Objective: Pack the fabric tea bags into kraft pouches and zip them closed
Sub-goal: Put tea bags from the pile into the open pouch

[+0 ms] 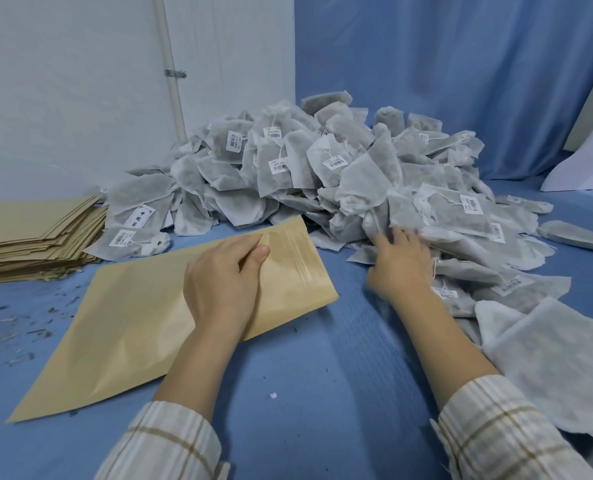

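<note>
**Kraft pouch held flat beside a heap of tea bags**

A flat, tan kraft paper pouch (pixel 142 317) lies on the blue cloth-covered work surface (pixel 323 368) at centre left of the frame, its long axis running diagonally from the lower left corner of the picture up toward the centre. Its zip-strip end points to the upper right, toward the pile; its sealed bottom corner points to the lower left. The person's left hand (pixel 224 282) rests on the pouch's upper end, thumb and fingers pinching the paper near the mouth. The right hand (pixel 400 263), blurred by motion, reaches with spread fingers into the near edge of a large heap of grey-white fabric tea bags (pixel 323 168); whether it grips a bag cannot be told. Many of the bags carry white barcode labels and string ties, and the heap fills the middle and right of the frame. At left centre sits a stack of flat tan kraft pouches (pixel 35 233), just beside the pile's left edge. Dark tea crumbs (pixel 28 323) are scattered over the cloth at lower left. Both forearms wear cream sleeves with a brown check (pixel 496 431). Behind, a white panelled wall (pixel 63 81) with a white pipe (pixel 170 64) occupies the upper left, and a blue curtain (pixel 444 64) hangs across the upper right.
</note>
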Demonstrator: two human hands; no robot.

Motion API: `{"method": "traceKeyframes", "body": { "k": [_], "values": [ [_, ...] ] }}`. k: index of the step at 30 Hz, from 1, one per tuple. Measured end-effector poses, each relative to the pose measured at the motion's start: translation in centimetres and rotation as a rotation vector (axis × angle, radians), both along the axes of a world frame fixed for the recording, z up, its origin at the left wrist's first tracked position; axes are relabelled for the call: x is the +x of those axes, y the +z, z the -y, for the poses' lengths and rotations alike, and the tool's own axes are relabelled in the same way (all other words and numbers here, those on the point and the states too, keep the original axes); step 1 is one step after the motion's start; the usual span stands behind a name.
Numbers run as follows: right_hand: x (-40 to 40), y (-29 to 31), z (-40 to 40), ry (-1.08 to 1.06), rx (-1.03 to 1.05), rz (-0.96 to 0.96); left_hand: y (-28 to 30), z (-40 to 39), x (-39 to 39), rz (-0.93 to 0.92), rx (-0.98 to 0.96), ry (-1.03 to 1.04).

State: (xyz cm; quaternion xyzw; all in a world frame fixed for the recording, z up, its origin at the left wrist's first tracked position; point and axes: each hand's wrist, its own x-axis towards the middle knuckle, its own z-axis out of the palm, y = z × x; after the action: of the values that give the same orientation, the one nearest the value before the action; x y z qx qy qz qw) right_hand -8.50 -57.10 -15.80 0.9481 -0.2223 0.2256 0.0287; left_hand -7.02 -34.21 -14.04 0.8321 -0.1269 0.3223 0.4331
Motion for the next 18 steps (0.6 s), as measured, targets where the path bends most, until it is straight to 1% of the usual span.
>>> {"method": "traceKeyframes", "body": {
  "k": [1,2,3,5,6,7,8,11,13,15,16,18],
  "values": [
    [-0.1,-0.2,0.1,-0.039,-0.026,-0.112,0.0,0.0,-0.1,-0.001,-0.01,0.002],
    [-0.2,-0.4,0.2,-0.074,-0.048,-0.175,0.0,0.0,-0.1,-0.004,-0.016,0.001],
    [-0.3,-0.5,0.4,-0.097,-0.067,-0.179,0.0,-0.1,-0.1,-0.008,-0.02,-0.004],
    [-0.5,-0.1,0.6,-0.1,-0.075,-0.077,0.0,-0.1,-0.1,-0.01,-0.023,-0.02],
    [-0.4,0.1,0.4,-0.071,-0.051,0.001,0.1,-0.1,-0.1,-0.007,-0.018,-0.023],
    [-0.2,0.2,0.0,-0.024,0.019,0.109,0.1,0.0,-0.1,0.0,-0.011,-0.023],
    [-0.2,0.6,-0.6,0.027,0.155,0.222,0.1,0.0,-0.1,0.008,-0.006,-0.024],
    [0.1,2.0,-2.3,0.128,0.726,0.561,0.1,-0.3,0.0,0.032,-0.013,-0.022],
    [0.4,3.1,-2.5,0.176,1.137,0.673,0.1,-0.6,0.2,0.044,-0.027,-0.001],
    [0.2,3.8,-2.6,0.311,1.551,0.635,0.2,-0.8,0.4,0.049,-0.04,0.022],
    [0.1,3.9,-2.7,0.391,1.661,0.594,0.2,-0.9,0.4,0.043,-0.046,0.025],
    [-0.1,3.9,-3.4,0.457,1.683,0.509,0.4,-0.9,0.3,0.007,-0.09,0.003]
  ]
}}
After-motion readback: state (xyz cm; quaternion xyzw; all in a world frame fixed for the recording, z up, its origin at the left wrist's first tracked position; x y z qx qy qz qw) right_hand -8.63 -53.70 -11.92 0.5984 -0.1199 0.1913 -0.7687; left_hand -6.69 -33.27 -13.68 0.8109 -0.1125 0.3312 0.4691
